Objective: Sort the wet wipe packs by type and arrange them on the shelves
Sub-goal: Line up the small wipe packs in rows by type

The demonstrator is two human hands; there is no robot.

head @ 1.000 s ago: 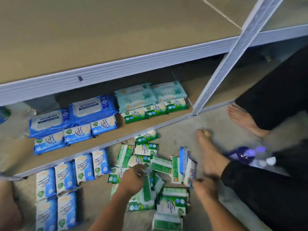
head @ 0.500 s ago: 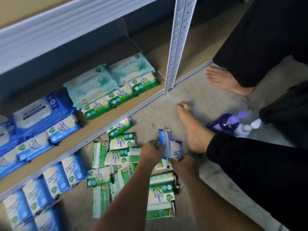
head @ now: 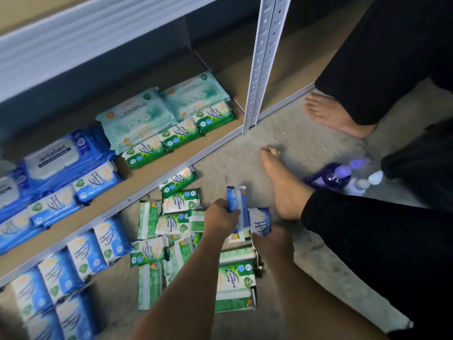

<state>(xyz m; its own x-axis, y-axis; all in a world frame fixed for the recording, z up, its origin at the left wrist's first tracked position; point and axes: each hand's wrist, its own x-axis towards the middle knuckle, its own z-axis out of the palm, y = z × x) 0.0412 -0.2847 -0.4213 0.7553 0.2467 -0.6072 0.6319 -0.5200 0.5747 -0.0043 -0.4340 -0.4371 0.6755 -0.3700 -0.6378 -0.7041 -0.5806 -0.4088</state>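
Note:
Over a loose heap of green pine wipe packs (head: 176,222) on the floor, my left hand (head: 220,218) grips an upright blue wipe pack (head: 236,200). Just right of it, my right hand (head: 270,245) holds a second blue pack (head: 260,220) by its lower edge. On the bottom shelf (head: 103,204) lie large blue Antabax packs (head: 61,155), small blue packs (head: 95,180), pale teal packs (head: 139,116) and a row of small green packs (head: 176,134). More blue packs (head: 81,256) lie in rows on the floor at the left.
A white perforated shelf post (head: 263,62) stands on the floor right of the shelved packs. My bare foot (head: 282,185) rests beside the heap, and another bare foot (head: 335,116) is farther back. A purple bottle (head: 328,177) and a clear pump bottle (head: 365,184) lie at the right.
Both hands lifted out of the green heap and now each holds a blue pack. The view swung down and to the right, away from the upper shelf.

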